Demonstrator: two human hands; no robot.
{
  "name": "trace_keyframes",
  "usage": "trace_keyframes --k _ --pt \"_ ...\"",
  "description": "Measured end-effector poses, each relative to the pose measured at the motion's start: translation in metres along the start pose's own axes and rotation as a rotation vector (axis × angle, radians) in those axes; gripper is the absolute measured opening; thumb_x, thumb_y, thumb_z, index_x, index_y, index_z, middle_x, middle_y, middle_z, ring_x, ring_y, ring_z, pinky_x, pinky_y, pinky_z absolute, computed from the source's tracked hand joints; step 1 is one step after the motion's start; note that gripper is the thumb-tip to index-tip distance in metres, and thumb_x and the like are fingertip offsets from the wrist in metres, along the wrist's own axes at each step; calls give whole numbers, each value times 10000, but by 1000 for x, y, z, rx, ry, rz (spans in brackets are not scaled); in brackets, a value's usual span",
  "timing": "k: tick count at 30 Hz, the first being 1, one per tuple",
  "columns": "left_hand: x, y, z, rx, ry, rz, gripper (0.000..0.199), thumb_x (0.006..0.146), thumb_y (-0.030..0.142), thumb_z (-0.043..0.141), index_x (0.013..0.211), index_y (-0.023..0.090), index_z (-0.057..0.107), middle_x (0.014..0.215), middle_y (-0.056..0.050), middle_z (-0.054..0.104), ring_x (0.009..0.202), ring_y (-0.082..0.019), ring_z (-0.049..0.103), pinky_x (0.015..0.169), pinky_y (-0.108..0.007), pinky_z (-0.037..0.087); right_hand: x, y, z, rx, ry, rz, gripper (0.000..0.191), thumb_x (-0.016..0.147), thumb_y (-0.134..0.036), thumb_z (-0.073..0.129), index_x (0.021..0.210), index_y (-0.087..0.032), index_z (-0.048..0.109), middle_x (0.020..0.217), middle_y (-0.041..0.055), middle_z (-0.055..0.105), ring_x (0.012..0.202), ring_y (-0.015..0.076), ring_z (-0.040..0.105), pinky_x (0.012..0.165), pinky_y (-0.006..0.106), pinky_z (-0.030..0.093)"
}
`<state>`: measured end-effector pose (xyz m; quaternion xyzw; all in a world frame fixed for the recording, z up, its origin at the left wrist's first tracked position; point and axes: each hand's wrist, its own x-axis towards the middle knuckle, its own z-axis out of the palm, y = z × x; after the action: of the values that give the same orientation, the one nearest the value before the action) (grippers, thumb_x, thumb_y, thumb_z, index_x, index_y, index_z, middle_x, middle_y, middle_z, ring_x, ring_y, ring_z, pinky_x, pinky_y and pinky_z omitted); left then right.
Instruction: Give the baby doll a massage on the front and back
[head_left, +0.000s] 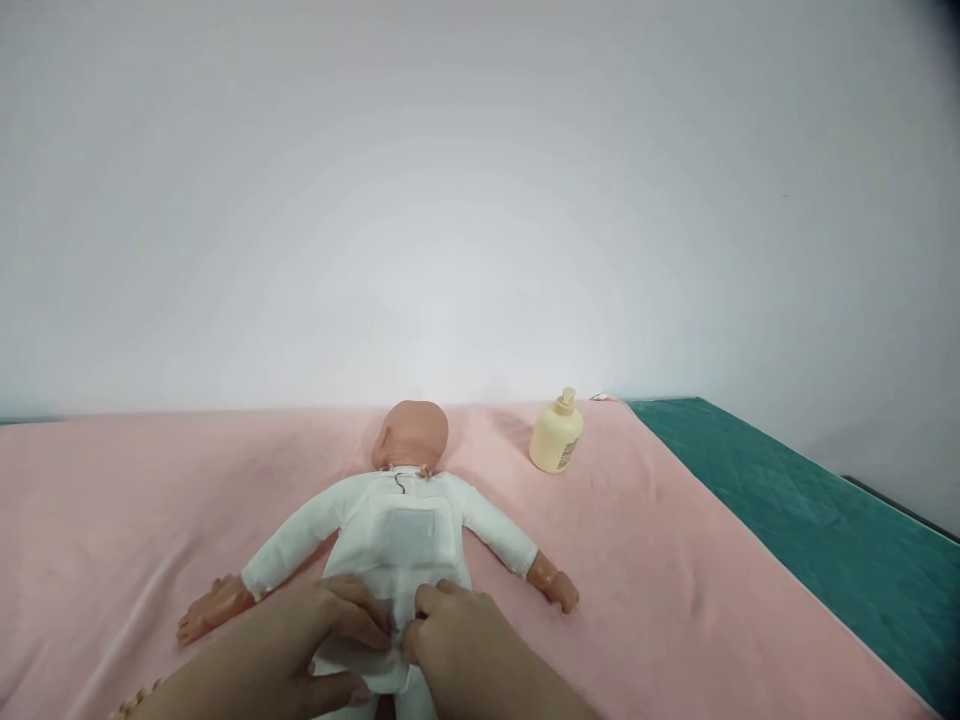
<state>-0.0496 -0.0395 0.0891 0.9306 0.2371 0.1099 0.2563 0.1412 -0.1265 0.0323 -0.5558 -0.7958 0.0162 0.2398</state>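
Observation:
A baby doll with a white cloth body lies with its arms spread and its head at the far end. The bare head shows no face from here. A grey rectangular patch sits in the middle of its torso. My left hand rests on the lower torso, fingers stretched and bent at the tips, thumb apart. Close beside it, my right hand presses on the same area with curled fingers. Whatever those fingers pinch is hidden. The doll's legs are mostly covered by my hands and cut off by the frame.
A pale yellow pump bottle stands beyond the doll's right-side arm. Under everything spreads a pink cloth, wrinkled at the left. A green surface shows along the right, and a plain wall rises behind.

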Motion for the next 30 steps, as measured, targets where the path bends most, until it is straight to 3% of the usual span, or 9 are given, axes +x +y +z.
trace_keyframes --k 3,7,11,14,19,24,27,30 --pt "4 -1 -4 -214 -176 -23 207 904 258 543 938 281 745 1021 -7 727 943 -174 665 891 -238 503 7 -5 -21 -141 -94 -118 210 693 -90 768 636 -245 638 651 15 675 593 201 604 521 333 442" --pt "8 -5 -5 -170 -166 -53 243 893 186 507 916 283 728 1057 12 696 996 -177 628 954 -262 449 15 -9 -40 -173 -72 -89 198 696 -50 758 694 -223 660 713 14 691 664 193 619 607 315 483" --pt "11 -6 3 -244 -192 -137 314 779 113 525 963 268 727 1091 6 685 1011 -183 616 867 -242 479 14 -4 -29 -187 -83 -95 201 718 -53 720 680 -235 641 701 -3 682 645 178 622 583 290 477" --pt "13 -3 7 -261 -156 -126 364 726 75 483 935 248 725 1045 -3 687 1008 -193 619 864 -263 488 14 -2 -19 -144 -73 -72 206 711 -48 704 654 -235 638 683 9 677 627 187 626 539 291 452" --pt "12 -2 4 -192 -121 -28 348 796 72 484 948 291 708 1037 31 691 1004 -177 625 864 -250 489 17 -4 -27 -29 -26 -15 213 815 -98 613 668 -243 665 671 36 663 614 207 627 536 320 444" --pt "18 -10 4 -129 26 -4 178 897 228 525 840 231 693 947 -12 703 902 -198 645 831 -277 500 21 -4 -38 17 40 68 322 889 -67 470 739 -256 684 755 47 687 688 217 644 578 345 467" --pt "23 -19 11 -135 1 -9 178 894 246 521 836 218 687 919 -27 701 859 -198 638 813 -302 493 23 0 -32 48 107 65 288 899 -98 514 715 -243 682 736 55 681 687 232 634 561 356 443" --pt "24 -27 19 -133 -16 4 153 866 230 531 840 220 682 907 -31 703 851 -197 634 804 -309 482 25 3 -23 5 96 36 245 869 -88 570 694 -221 678 716 54 678 655 223 622 552 348 426"
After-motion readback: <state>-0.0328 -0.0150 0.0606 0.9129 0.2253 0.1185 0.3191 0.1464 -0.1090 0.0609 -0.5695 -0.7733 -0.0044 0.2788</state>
